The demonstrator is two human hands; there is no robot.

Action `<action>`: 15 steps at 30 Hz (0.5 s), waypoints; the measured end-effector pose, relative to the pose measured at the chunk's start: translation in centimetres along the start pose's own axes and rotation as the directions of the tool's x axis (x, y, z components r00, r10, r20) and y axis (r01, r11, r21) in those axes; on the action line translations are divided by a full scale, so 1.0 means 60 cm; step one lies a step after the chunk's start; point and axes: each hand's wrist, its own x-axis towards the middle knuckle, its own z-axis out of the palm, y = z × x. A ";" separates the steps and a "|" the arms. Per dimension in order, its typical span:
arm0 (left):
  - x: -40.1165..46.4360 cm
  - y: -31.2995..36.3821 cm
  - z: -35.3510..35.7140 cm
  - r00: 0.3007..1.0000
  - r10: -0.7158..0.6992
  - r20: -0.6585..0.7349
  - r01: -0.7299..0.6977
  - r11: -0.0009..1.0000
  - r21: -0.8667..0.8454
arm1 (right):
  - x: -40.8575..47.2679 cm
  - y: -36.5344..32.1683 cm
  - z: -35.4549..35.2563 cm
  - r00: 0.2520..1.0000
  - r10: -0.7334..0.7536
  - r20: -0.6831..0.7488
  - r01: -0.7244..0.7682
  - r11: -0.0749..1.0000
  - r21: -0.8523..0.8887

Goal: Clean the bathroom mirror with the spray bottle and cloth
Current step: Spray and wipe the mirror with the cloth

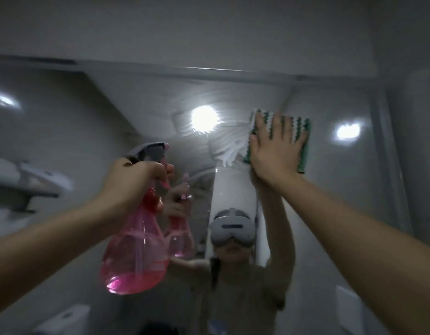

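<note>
I am pressing my right hand [274,146], fingers straight and flat, against the green-and-white striped ribbed cloth [302,139], which is lying on the upper part of the wide bathroom mirror [64,131], near its top edge. Beside the cloth, toward the reflected ceiling light, white foamy streaks [229,151] are showing on the glass, some hanging downward as if beginning to run.

My left hand [134,175] is gripping the neck of the translucent pink plastic spray bottle [136,250] with the grey trigger head, fingers curled round the trigger, holding it up in front of the glass and apart from it. A shallow pool of pink liquid is sitting in its base.

As I judge it, the risks are these: I am only pushing the cloth with an open palm, so it could slip out from under and drop; the wet streaks could run down before I am reaching them and dry as marks; and with so little liquid left the tilted bottle may be sputtering rather than spraying.
</note>
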 end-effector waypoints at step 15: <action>0.075 -0.057 -0.326 0.997 -0.018 -0.080 0.030 0.988 0.153 | -0.169 -0.477 0.108 0.794 -0.608 -0.027 0.606 0.786 0.119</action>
